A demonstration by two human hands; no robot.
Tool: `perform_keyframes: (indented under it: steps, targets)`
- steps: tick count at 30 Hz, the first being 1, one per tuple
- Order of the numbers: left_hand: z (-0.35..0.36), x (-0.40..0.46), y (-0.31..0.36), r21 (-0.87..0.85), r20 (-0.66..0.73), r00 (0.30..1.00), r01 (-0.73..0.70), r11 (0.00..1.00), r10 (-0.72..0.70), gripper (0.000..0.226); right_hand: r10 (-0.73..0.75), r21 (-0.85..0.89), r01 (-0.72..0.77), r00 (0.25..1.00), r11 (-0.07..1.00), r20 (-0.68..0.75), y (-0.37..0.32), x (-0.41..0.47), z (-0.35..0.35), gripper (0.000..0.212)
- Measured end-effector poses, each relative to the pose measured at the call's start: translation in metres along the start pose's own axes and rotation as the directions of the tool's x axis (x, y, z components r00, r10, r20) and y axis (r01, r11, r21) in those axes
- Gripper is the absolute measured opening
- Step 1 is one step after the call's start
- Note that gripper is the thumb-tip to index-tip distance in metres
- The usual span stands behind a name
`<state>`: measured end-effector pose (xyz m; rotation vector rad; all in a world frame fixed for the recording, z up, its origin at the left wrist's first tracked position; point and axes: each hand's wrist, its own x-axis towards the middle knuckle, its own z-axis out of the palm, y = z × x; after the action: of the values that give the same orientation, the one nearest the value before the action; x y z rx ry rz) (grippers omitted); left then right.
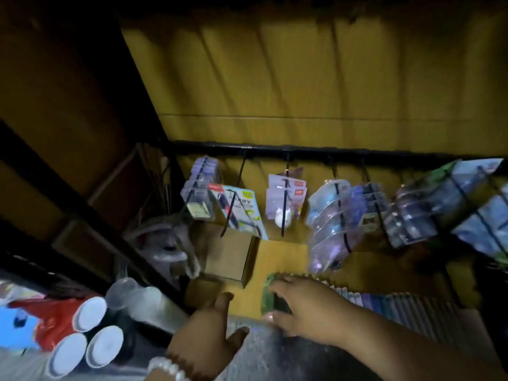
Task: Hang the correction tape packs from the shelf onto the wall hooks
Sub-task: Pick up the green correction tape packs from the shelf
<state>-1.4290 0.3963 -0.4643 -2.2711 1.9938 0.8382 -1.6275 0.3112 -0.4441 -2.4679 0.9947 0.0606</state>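
- The right hand (299, 306) is seen on the front pack of a row of correction tape packs (384, 301), which stand on edge on the shelf (275, 259).
- The green front pack (270, 295) is gripped between the curled fingers (277, 287) on top and the thumb below.
- The left hand (206, 334) is held open, with straight fingers, near the shelf edge, and nothing is held in it.
- Bracelets (170, 367) are worn on the left wrist.
- Above the row, black wall hooks (286, 204) are fixed on a dark rail (302, 151), and blister packs (330, 215) hang on several of them.
- A cardboard box (231, 254) stands on the shelf at the left of the row.
- White-capped cylinders (90, 334) are seen at the lower left.
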Motion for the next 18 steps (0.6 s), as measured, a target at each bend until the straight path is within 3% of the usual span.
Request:
perform_keyframes:
  steps: [6,10,18]
  targets:
    - [0.051,0.032,-0.05,0.026,-0.052,0.996,0.074,0.997,-0.072,0.062,0.087,-0.025,-0.091,0.99,0.996,-0.108,0.049,0.032,0.048,0.059]
    - [0.066,0.041,-0.064,0.064,-0.113,0.989,0.1,0.993,-0.092,0.068,0.116,-0.011,-0.119,0.986,0.993,-0.121,0.067,0.044,0.063,0.065]
    - [0.049,0.014,-0.039,0.071,-0.254,0.963,0.115,0.991,-0.093,0.069,0.156,0.1,-0.141,0.973,0.985,-0.168,0.061,0.034,0.068,0.072]
